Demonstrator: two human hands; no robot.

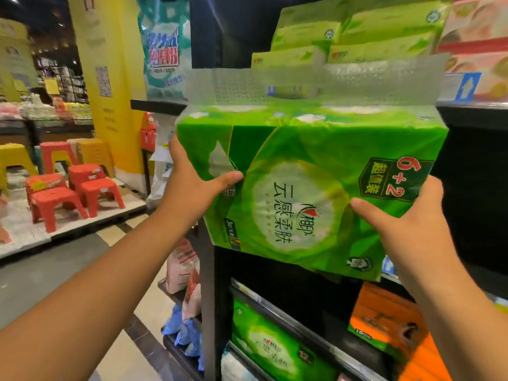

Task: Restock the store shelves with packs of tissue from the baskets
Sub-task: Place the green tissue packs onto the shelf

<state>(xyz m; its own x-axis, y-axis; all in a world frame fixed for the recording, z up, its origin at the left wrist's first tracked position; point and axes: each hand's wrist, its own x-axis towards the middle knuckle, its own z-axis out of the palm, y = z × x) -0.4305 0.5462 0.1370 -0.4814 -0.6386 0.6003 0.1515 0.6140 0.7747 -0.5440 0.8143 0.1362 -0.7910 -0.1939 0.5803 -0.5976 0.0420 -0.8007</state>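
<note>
Left hand (192,185): thumb across the front face, fingers curled behind the left side, gripping. Right hand (406,215): thumb on the front, fingers wrapped round the lower right edge, gripping.

Tissue pack (316,174): held aloft between both hands, before the dark shelf unit (209,284). Block-shaped, in glossy, crinkled green film with a pale round emblem and a "6+2" badge (print turned sideways). A clear dimpled handle flap (302,83) stands up from its top.

Below: a matching green pack (275,345) and an orange pack (390,323). Above: stacked light-green packs (357,37). Far left: red plastic stools (82,188).
</note>
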